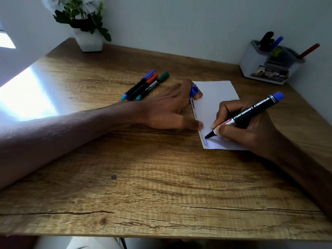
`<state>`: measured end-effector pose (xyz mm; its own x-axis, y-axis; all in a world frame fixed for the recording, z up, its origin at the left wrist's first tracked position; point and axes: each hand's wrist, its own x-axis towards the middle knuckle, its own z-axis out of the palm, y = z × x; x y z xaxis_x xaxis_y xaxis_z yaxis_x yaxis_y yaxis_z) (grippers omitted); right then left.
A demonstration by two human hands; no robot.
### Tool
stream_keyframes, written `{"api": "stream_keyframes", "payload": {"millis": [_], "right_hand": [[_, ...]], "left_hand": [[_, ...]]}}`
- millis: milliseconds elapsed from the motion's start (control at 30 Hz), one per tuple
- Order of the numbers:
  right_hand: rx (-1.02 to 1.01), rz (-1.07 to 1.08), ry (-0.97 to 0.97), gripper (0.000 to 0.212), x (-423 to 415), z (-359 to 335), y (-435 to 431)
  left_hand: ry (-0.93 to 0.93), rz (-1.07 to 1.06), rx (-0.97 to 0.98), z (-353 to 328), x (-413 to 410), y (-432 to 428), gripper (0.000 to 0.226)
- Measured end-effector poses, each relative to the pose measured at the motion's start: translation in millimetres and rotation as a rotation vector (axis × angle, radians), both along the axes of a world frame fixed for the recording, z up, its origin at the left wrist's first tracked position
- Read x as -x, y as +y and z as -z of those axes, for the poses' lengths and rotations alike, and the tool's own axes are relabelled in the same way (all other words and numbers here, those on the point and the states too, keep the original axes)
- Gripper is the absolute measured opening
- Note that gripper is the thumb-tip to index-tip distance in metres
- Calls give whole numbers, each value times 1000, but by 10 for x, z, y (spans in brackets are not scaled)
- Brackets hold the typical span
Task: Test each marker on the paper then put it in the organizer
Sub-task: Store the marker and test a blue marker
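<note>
My right hand [246, 130] grips a black permanent marker [251, 114] with a blue end; its blue tip touches the white paper [217, 97] near the paper's lower left corner, beside a fresh blue scribble and older test marks along the left edge. My left hand [170, 106] lies on the paper's left edge, thumb pressing it down, and pinches the blue cap [193, 90] between its fingers. Three markers [145, 86], with blue, red and green caps, lie side by side left of the paper. The white organizer [255, 65] stands at the back right with several markers in it.
A white pot with a flowering plant [88, 38] stands at the back left corner of the wooden desk [143, 177]. Walls close the desk at the back and right. A bright patch of sunlight falls on the left side.
</note>
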<state>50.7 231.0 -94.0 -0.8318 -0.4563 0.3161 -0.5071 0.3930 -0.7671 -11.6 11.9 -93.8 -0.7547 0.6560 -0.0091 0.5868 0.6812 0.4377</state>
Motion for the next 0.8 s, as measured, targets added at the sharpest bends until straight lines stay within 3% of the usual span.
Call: {"api": "stream_keyframes", "payload": {"millis": [333,667,800], "right_hand": [[9,23,-15,15,-26,-31,-20],[9,40,-54,11,-25,-36,-21],[260,83,-221,17,1,-24,3]], "left_hand": [[-8,-12,-3,6,29,-10,77],[-45,3,-19,-39,-35,4,94],[-43,7,-33,-29,-18,-6,87]]}}
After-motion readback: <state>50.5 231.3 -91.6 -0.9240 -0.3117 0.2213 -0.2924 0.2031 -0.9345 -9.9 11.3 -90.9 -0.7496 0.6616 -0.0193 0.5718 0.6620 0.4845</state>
